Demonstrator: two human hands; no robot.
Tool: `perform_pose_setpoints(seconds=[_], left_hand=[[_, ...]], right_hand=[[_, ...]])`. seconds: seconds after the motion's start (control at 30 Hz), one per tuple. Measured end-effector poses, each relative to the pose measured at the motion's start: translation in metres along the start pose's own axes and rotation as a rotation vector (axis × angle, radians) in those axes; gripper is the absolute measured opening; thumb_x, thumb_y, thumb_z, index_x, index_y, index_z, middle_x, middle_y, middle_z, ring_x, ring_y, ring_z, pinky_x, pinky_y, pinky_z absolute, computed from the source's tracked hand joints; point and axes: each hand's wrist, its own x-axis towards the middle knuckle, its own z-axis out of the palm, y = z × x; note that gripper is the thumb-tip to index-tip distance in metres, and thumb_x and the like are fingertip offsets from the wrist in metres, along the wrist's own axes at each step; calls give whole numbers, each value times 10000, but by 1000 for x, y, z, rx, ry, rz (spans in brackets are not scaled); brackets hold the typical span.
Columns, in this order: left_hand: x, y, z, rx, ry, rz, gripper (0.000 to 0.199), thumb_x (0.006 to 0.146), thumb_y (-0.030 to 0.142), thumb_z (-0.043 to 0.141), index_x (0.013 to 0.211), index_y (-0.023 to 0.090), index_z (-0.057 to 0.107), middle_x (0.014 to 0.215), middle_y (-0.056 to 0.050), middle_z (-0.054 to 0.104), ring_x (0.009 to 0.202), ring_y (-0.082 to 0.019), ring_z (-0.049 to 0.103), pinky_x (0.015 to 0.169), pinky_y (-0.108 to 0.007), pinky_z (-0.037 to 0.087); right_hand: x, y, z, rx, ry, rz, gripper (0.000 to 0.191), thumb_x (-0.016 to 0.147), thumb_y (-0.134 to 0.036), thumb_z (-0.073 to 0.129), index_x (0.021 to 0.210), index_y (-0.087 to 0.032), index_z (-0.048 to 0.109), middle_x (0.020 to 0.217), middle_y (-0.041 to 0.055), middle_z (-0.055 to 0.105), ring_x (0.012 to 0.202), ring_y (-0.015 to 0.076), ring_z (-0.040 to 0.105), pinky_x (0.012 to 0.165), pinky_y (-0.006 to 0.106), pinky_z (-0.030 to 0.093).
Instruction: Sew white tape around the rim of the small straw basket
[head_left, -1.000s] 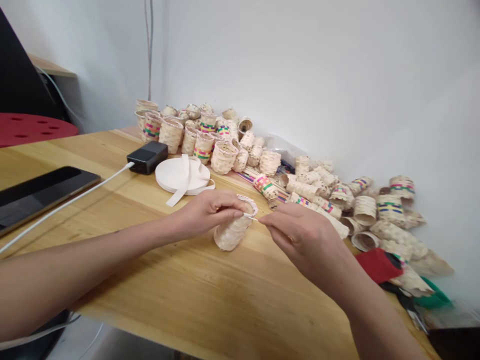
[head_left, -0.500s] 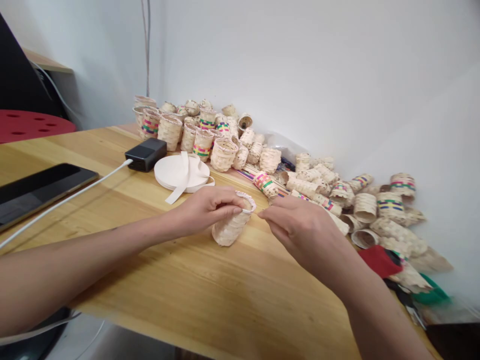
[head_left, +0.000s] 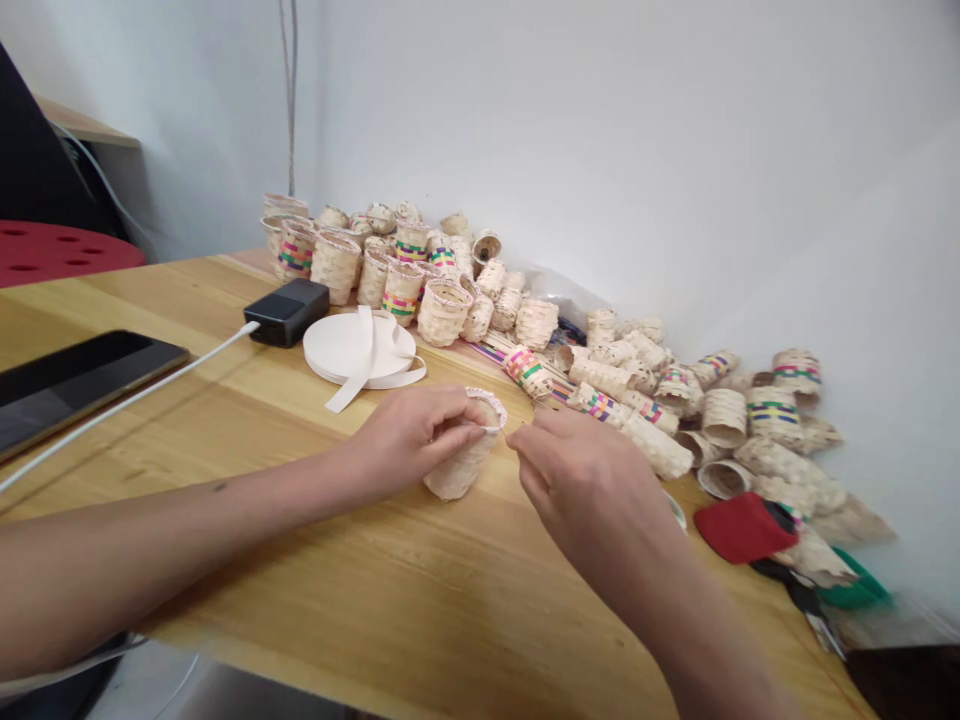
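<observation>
My left hand grips a small plain woven basket lying tilted on the wooden table, with thumb and fingers at its white-trimmed rim. Just to its right, my right hand has its fingertips pinched together at the rim; something thin may be held there, but it is too small to make out. A flat roll of white tape with a loose end lies behind the left hand.
A large pile of small woven baskets, some with coloured bands, runs along the white wall. A black charger with a white cable and a dark phone lie at the left. A red cloth and green-handled scissors lie at the right.
My right hand has moved left toward the basket rim, closing the gap where a thin white strand showed before. The basket and left hand shifted slightly left.
</observation>
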Motion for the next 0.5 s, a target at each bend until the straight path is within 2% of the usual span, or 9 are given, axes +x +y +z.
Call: perform_pose_setpoints(seconds=[0.17,0.27,0.37,0.5], left_hand=[[-6,7,6,65,46,38,128,888,160,533,861,181,657,797,4,669,719,-133,600,610,-207,403],[-8,6,8,153,107,175,146,923,166,501,887,165,642,839,-17,675,750,-135,610,651,-214,427],[-9,2,7,255,159,317,194,959,197,463,904,150,643,868,-46,678,772,-140,617,672,-224,438],[-8,-2,4,402,131,418,231,973,200,435,910,161,654,868,-40,680,731,-137,594,635,-236,418]], right_hand=[[-3,-20,12,93,94,194,169,871,-110,463,811,-184,603,695,33,586,645,186,532,571,301,315],[-3,-28,18,204,183,312,190,864,-109,475,999,-183,586,698,12,613,623,178,569,577,289,361],[-6,-23,21,367,216,376,221,869,-129,499,1071,-194,563,728,1,655,610,165,606,555,268,408],[-17,-6,13,474,249,417,134,904,-229,536,1005,-220,623,891,23,698,796,172,653,682,270,476]])
